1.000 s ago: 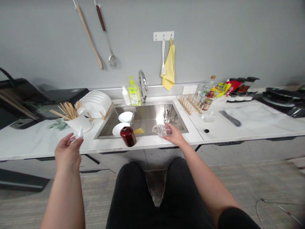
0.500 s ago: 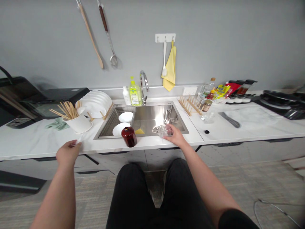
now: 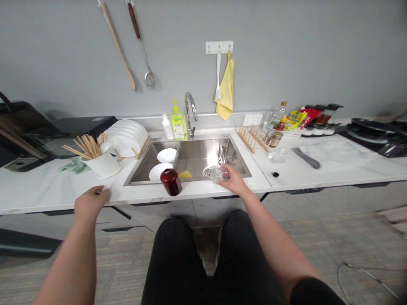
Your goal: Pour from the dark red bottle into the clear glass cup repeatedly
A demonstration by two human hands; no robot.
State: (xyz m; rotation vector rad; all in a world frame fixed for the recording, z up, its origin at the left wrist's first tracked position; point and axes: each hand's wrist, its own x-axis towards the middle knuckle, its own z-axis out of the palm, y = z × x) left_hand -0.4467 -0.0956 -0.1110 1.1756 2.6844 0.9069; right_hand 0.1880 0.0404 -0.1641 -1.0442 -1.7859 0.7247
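My right hand point(image 3: 232, 180) is closed around a clear see-through container point(image 3: 219, 173), held above the front edge of the sink point(image 3: 203, 146); its exact kind is hard to make out. Over the counter's front edge on the left, my left hand point(image 3: 90, 203) is closed in a pinch, fingertips at the marble-patterned top. What it pinches, perhaps something small and pale, is not clear. Between the hands a dark red bottle point(image 3: 171, 182) without a cap stands on the sink's front rim. Two white bowls point(image 3: 167, 155) and a yellow piece point(image 3: 185, 174) lie in the sink behind it.
A white pot of chopsticks point(image 3: 103, 164) and racked white plates point(image 3: 125, 137) stand left of the sink. Behind it rise the faucet point(image 3: 190, 116) and a green soap bottle point(image 3: 179, 125). To the right are a wooden rack point(image 3: 253, 139), a small black cap point(image 3: 275, 174) and grey tongs point(image 3: 305, 158).
The view shifts slightly, so the counter items appear a little further left. My left hand has barely moved; the pale bit at its fingertips shows less. My right hand still holds the clear container.
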